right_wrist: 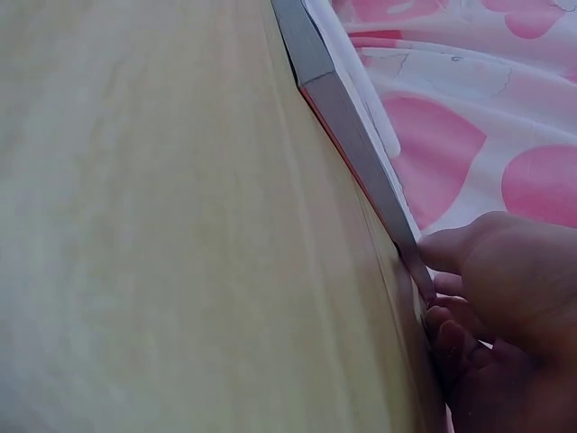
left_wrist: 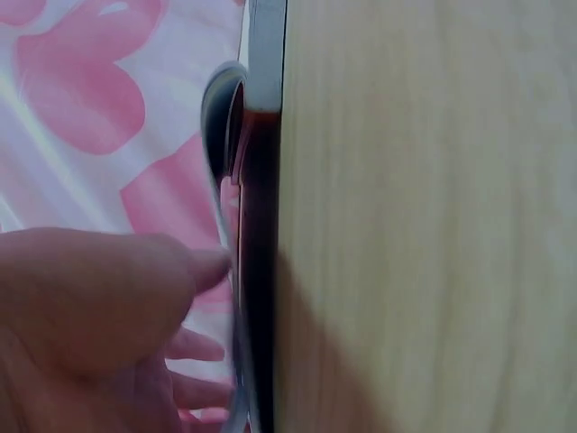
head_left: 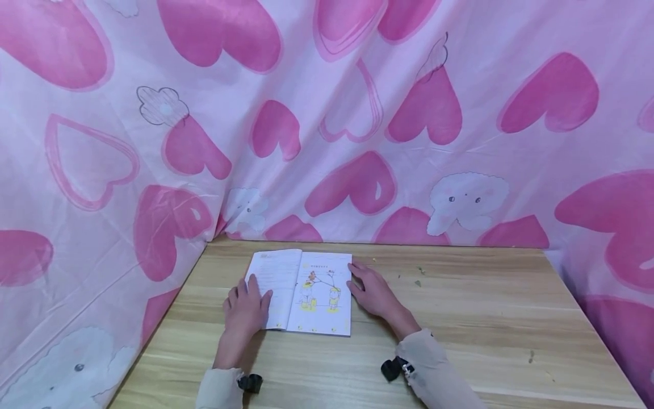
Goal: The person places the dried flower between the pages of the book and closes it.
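Observation:
An open book point(head_left: 322, 318) lies on the wooden table, its right page printed with a line drawing touched with yellow and its left page with lines of text. My left hand point(head_left: 244, 309) rests on the left page, fingers spread. In the left wrist view, the left thumb point(left_wrist: 203, 266) touches the page, which bows up from the book beneath. At the book's right edge is my right hand point(head_left: 375, 292), thumb and index fingertips against the side. The right wrist view shows the right thumb point(right_wrist: 451, 248) at the thick page block point(right_wrist: 361, 153), the other fingers loosely bent below it.
Pink cloth point(head_left: 347, 187) with hearts hangs behind and along both sides of the wooden table point(head_left: 460, 329). Small green scraps point(head_left: 418, 283) lie right of the book. Black straps with a small device point(head_left: 392, 369) sit at both wrists.

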Available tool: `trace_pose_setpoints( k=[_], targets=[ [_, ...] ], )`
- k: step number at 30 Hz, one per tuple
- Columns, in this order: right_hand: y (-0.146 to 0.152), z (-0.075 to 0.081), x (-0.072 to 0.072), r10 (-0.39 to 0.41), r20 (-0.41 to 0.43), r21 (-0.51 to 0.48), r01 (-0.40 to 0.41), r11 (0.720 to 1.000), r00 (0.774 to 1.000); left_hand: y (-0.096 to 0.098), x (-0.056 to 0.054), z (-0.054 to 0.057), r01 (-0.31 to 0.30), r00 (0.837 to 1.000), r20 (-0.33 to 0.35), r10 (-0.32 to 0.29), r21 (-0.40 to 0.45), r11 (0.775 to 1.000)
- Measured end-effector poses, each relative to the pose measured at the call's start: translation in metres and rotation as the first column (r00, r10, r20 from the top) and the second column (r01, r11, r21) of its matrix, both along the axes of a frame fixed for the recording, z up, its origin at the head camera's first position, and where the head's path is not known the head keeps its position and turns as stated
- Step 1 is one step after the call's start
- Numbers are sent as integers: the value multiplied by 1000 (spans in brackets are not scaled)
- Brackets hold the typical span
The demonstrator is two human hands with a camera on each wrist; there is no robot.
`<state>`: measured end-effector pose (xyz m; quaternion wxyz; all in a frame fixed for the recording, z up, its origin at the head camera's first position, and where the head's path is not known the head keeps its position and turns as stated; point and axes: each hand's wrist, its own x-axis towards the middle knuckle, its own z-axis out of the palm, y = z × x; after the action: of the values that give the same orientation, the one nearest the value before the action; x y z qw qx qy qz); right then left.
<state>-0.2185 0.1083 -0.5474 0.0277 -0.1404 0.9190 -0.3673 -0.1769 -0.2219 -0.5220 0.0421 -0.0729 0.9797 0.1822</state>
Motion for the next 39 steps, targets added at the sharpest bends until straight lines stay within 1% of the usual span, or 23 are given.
trace_pose_setpoints(
  k=[2, 6, 9, 12, 15, 17, 18, 21, 26, 30, 33, 35, 37, 38, 39],
  targets=[
    [0, 1, 1, -1, 3, 1, 1, 1000, 1000, -1, -1, 0, 6, 1000, -13, -6, 17, 1000],
    [-1, 3, 2, 2, 7, 9, -2, 1000, 1000, -1, -2, 3, 20, 997, -71, -15, 69, 997],
    [-1, 2, 2, 0, 9, 15, 0, 1000, 1000, 1, -2, 7, 44, 993, -113, -29, 135, 990],
    [-2, 2, 2, -1, 10, 23, 1, 1000, 1000, 4, -1, 12, 73, 990, -131, -44, 229, 971],
    [-2, 1, 2, 1, 9, 21, -1, 1000, 1000, 8, 0, 16, 97, 988, -144, -52, 323, 941],
    [-3, 1, 3, 0, 15, 19, -1, 1000, 1000, 11, 0, 18, 109, 986, -159, -54, 359, 927],
    [-3, 1, 3, -1, 18, 17, 0, 1000, 1000, 12, 0, 20, 117, 983, -174, -55, 367, 923],
    [-3, 2, 3, 0, 22, 14, -1, 1000, 1000, 16, 0, 26, 151, 968, -242, -62, 370, 917],
    [-4, 2, 3, -5, 16, 15, 5, 1000, 1000, 21, 2, 42, 214, 922, -381, -66, 359, 908],
    [-4, 1, 2, -5, 14, 20, 4, 1000, 1000, 28, 4, 54, 235, 888, -458, -44, 369, 899],
    [-3, 0, 2, 4, 9, 24, -4, 1000, 1000, 38, 7, 60, 262, 864, -503, -30, 397, 880],
    [-3, 0, 2, 6, 9, 23, -6, 1000, 1000, 47, 8, 61, 293, 857, -513, -42, 419, 859],
    [-2, 0, 2, 7, 4, 13, -7, 1000, 1000, 58, 9, 60, 329, 857, -510, -73, 432, 840],
    [-2, 0, 2, 8, 4, 8, -8, 1000, 1000, 63, 9, 59, 340, 859, -503, -90, 431, 836],
    [-2, 0, 3, 9, 4, 2, -9, 1000, 1000, 69, 9, 57, 345, 865, -491, -106, 427, 836]
  ],
)
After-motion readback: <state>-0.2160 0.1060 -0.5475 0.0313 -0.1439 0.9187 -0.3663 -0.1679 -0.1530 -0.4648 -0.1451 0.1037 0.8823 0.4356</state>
